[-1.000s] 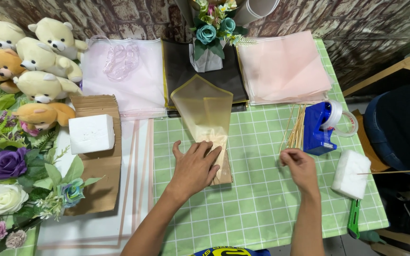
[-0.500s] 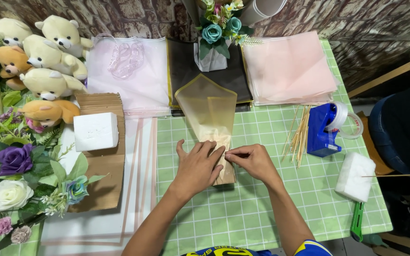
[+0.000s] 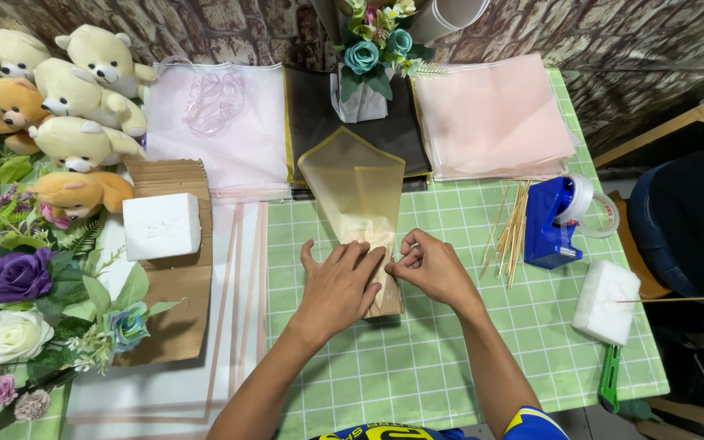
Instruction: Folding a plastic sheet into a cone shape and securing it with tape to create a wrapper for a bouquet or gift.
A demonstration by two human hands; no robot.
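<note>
A folded tan mesh wrap (image 3: 356, 183) lies cone-shaped on the green checked mat (image 3: 450, 358), its wide end pointing away from me. My left hand (image 3: 340, 281) lies flat on its narrow lower end, fingers spread, pressing it down. My right hand (image 3: 433, 269) sits right beside it, fingertips pinched together at the wrap's right edge. Whether anything small is between those fingertips is hidden. The wrap's lower tip shows just below my left hand's fingers.
A blue tape dispenser (image 3: 554, 222), thin wooden sticks (image 3: 515, 228), a white foam block (image 3: 605, 301) and a green cutter (image 3: 609, 379) lie to the right. Pink (image 3: 495, 114), black (image 3: 319, 122) and pale sheets (image 3: 230, 138) line the back. Teddy bears (image 3: 75, 98), artificial flowers (image 3: 18, 277), cardboard (image 3: 169, 318) and another foam block (image 3: 160, 226) lie to the left.
My right hand has come left from beside the tape dispenser to the wrap's right edge and pinched there. My left hand has stayed pressed on the wrap.
</note>
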